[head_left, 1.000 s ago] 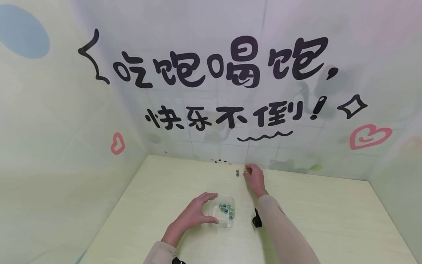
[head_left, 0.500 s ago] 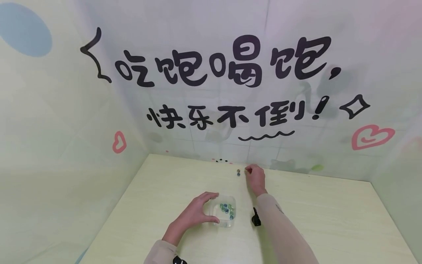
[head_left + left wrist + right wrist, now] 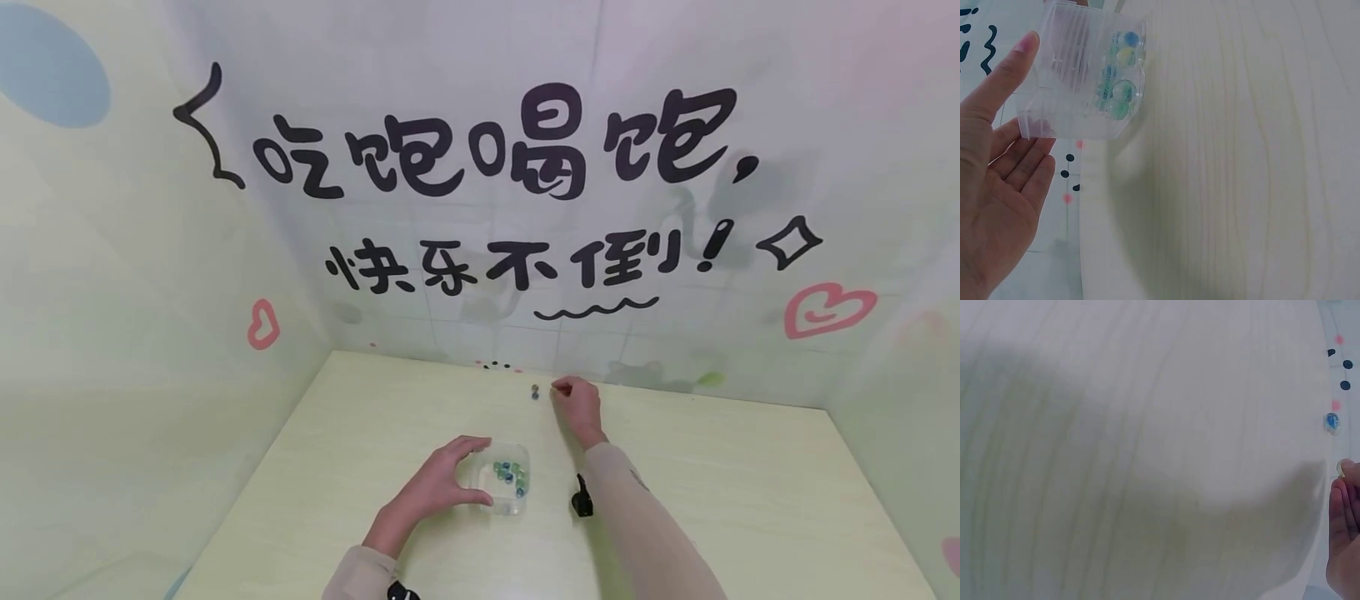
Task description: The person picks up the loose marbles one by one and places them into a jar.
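In the head view my left hand [image 3: 433, 483] holds a clear plastic box [image 3: 506, 506] by its left side, thumb at the near side and fingers at the far side. Several green and blue glass marbles [image 3: 508, 477] lie inside, and the left wrist view shows a yellowish marble [image 3: 1125, 57] among them through the wall. Near the table's back edge my right hand [image 3: 581, 407] pinches a pale yellow-green marble [image 3: 1340, 467] between thumb and fingertips, seen in the right wrist view. Two loose marbles [image 3: 535, 392] lie just left of those fingertips.
A pale wood-grain table [image 3: 712, 492] spans the work area. Behind it stands a printed backdrop [image 3: 450, 333] with black lettering, and a side panel [image 3: 150, 417] rises at the left. A black strap piece [image 3: 582, 500] shows by the right sleeve.
The yellow-green marble beside my right fingertips has been taken into a pinch, and the fingers have drawn together over it. My left hand and the box stay in place.
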The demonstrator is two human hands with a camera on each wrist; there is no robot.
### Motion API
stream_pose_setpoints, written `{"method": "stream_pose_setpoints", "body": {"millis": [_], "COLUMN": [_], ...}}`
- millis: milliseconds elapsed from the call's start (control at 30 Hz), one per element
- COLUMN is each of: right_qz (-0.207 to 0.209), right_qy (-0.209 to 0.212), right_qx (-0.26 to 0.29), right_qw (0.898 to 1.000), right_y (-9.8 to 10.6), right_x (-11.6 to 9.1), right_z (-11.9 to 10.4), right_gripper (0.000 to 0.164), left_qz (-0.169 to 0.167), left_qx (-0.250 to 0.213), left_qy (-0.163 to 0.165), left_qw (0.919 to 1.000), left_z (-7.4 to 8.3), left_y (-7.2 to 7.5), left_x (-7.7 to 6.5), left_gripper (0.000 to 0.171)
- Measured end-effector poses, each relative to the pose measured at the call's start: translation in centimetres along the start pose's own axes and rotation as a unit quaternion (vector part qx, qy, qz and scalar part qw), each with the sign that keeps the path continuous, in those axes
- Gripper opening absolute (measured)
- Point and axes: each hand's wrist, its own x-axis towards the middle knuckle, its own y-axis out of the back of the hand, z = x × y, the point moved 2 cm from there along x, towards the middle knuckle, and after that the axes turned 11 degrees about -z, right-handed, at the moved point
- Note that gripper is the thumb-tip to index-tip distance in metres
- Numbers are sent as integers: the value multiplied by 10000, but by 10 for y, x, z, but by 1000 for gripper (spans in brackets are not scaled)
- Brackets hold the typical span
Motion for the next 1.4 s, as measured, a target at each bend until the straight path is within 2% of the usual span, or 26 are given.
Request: {"method": "stream_pose_setpoints", "body": {"millis": [633,933,1400], "right_qz": [99,-16,-69], "right_qy": [609,748,1270], "right_qx": [301,518,766], "right_qw": [9976,9959,9889], "right_y": [11,11,11], "right_x": [-17,-33,-65], "right_z": [-6,-14,-33], "right_gripper": [10,12,11], "left_qz": [-10,-31,-26], "left_qx": [-71,-109,-125], "left_qy": [0,52,-52], "left_qw": [10000,9999,9999], "left_z": [-2,0,-2], "left_y": [0,0,0], "left_x": [2,2,3], "left_gripper": [83,83,82]}}
